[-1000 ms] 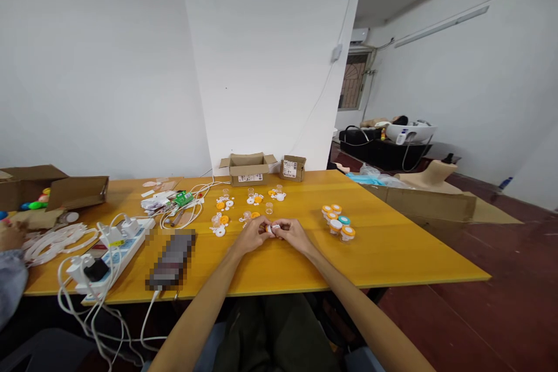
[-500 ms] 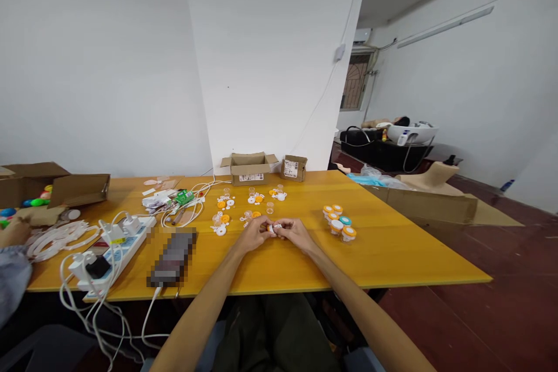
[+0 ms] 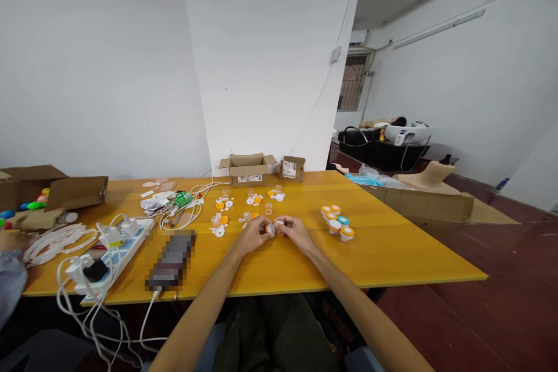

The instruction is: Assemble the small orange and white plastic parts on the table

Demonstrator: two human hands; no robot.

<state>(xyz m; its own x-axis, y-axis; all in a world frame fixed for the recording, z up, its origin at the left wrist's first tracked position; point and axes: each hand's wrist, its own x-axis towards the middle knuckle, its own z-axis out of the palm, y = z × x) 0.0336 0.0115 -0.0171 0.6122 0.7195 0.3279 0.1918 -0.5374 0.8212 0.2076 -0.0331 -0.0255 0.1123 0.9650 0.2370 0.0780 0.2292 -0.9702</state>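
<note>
Both my hands rest on the yellow table (image 3: pixel 383 256) near its middle. My left hand (image 3: pixel 254 233) is closed in a pinch on a small orange and white plastic part (image 3: pixel 270 228). My right hand (image 3: pixel 295 230) is closed in a pinch on a small white piece (image 3: pixel 279 222) held against that part. Loose orange and white discs and small clear cups (image 3: pixel 244 206) lie just beyond my hands. A cluster of small capped jars (image 3: pixel 337 222) with orange, white and teal lids stands to the right of my right hand.
Two open cardboard boxes (image 3: pixel 248 168) stand at the table's far edge. A power strip with plugs and white cables (image 3: pixel 108 247) and a pixelated dark object (image 3: pixel 171 260) lie at the left. Another person's arm (image 3: pixel 11 279) shows at the far left.
My hands have drawn slightly apart, so the orange part and the white piece now show between the fingertips. The view shifted a little.
</note>
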